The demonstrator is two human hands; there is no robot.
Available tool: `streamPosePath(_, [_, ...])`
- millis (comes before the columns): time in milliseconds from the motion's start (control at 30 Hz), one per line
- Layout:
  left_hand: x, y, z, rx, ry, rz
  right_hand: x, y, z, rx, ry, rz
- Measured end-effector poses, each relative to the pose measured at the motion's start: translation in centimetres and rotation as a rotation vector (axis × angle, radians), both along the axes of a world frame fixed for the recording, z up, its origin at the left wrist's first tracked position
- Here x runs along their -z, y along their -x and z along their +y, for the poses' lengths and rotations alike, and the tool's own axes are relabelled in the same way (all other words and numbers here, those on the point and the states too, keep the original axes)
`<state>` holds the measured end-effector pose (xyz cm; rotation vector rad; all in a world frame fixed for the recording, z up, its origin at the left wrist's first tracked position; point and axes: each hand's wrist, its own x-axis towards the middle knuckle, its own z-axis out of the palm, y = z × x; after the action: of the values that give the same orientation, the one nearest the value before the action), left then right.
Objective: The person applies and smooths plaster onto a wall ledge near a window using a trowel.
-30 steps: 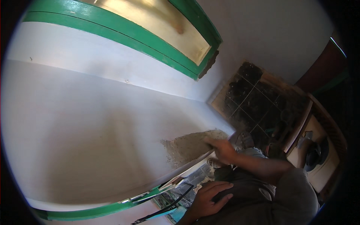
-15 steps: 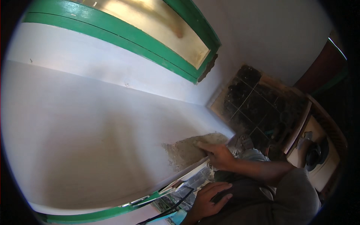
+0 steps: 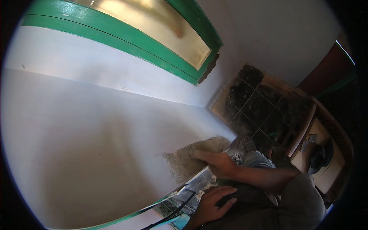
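My right hand [image 3: 219,163] reaches from the right to a rough grey-brown patch [image 3: 184,159] on the smooth white wall [image 3: 96,134]. Its outstretched fingers touch the patch, slightly smeared by motion, and I make out no tool in them. The other fingers are partly hidden behind the hand. My left hand [image 3: 214,205] rests on my leg in dark cloth, palm down, with the thumb apart from the fingers and nothing held.
A green-framed window [image 3: 153,42] is at the upper left. Dark floor tiles [image 3: 260,105] lie beyond my foot [image 3: 247,143]. A wooden chair [image 3: 299,153] at the right bears a dark object [image 3: 320,157]. Near my left hand runs a black cable [image 3: 174,212].
My right hand has slid slightly left along the grey patch. The whole view has shifted a little. My left hand stays where it was.
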<state>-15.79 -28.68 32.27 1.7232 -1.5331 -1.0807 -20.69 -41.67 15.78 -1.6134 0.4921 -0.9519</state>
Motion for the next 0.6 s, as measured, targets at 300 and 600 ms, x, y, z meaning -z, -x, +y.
streamPosePath(300, [0.3,-1.0,-0.9,-0.012,-0.02,-0.012,0.8,-0.2,-1.1,-0.129,0.095,-0.066])
streamPosePath(600, [0.2,-1.5,-2.6,0.0,-0.043,0.012,1.0,-0.6,-1.9,-0.063,-0.055,0.263])
